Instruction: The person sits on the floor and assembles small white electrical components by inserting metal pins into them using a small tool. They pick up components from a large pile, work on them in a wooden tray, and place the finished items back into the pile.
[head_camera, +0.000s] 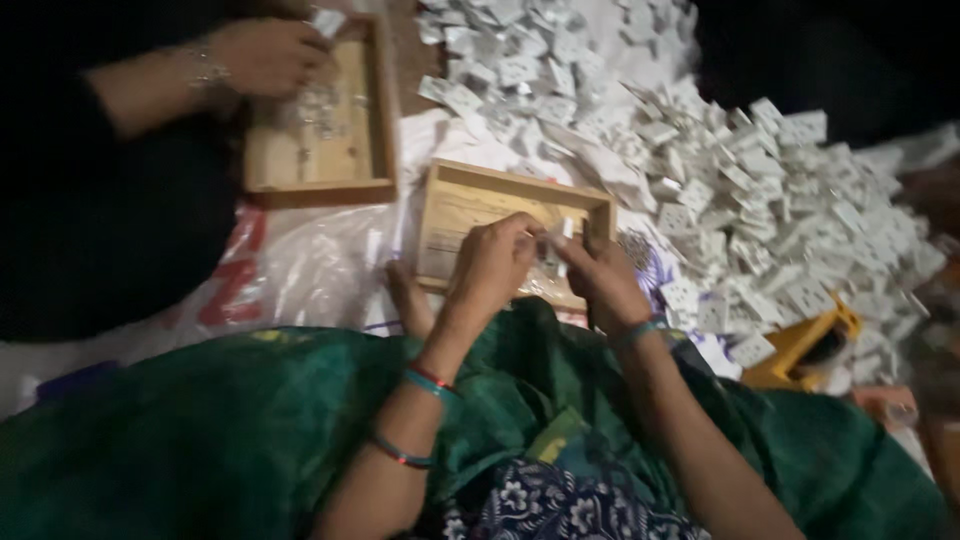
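Fingertips of both hands meet on a small white plastic piece (556, 236), pinched betw. thumb & fingers from either side; blurred, so can't tell its exact shape. Left hand (492, 265) curls over it from the left, fingers bent & pressed together; right hand (600, 280) closes in from the right, knuckles up. Piece sits just above the near edge of a shallow wooden tray (470, 200), which lies on crinkled clear plastic sheeting (310, 270). Bangles on both wrists; forearms come up over green cloth (230, 420) across the lap. Right of the tray, a big heap of white socket-type plates (760, 190) spreads up & back, w/ a yellow object (800, 345) at its near edge. Top left, another person's hand (265, 55) rests on a second wooden tray (320, 130) w/ small bits inside.
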